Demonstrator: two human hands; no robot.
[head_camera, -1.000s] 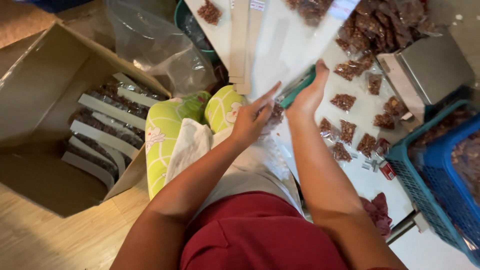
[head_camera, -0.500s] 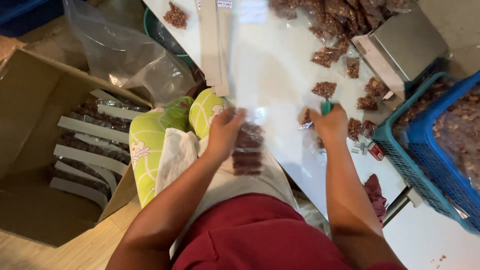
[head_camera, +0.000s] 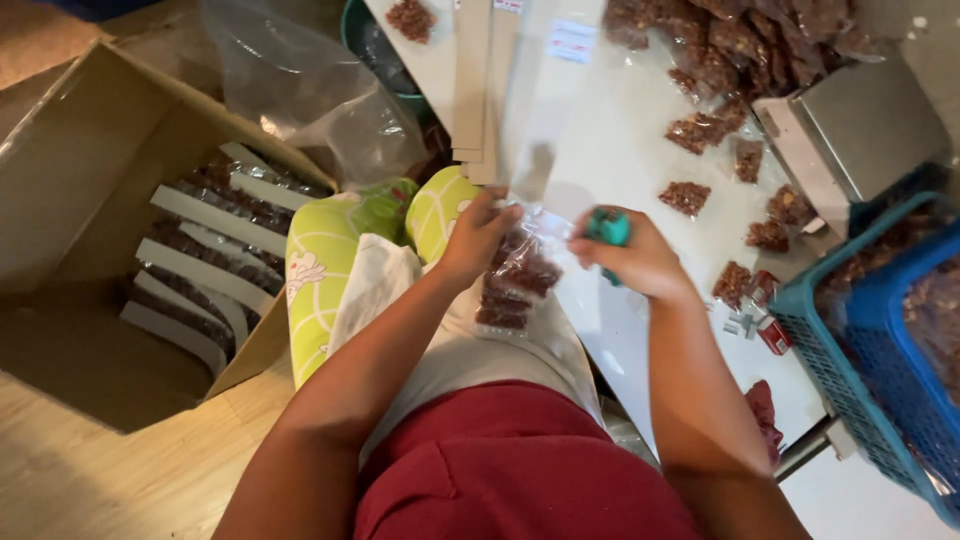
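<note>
Fingers (head_camera: 490, 222) pinch snack bag (head_camera: 515, 280) top edge.

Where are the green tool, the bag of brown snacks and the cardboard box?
green tool (head_camera: 608, 228), head view, on its top sticking out of the right hand's grip.
bag of brown snacks (head_camera: 515, 280), head view, on the filled middle of the clear bag.
cardboard box (head_camera: 80, 160), head view, on its inner left wall.
</note>
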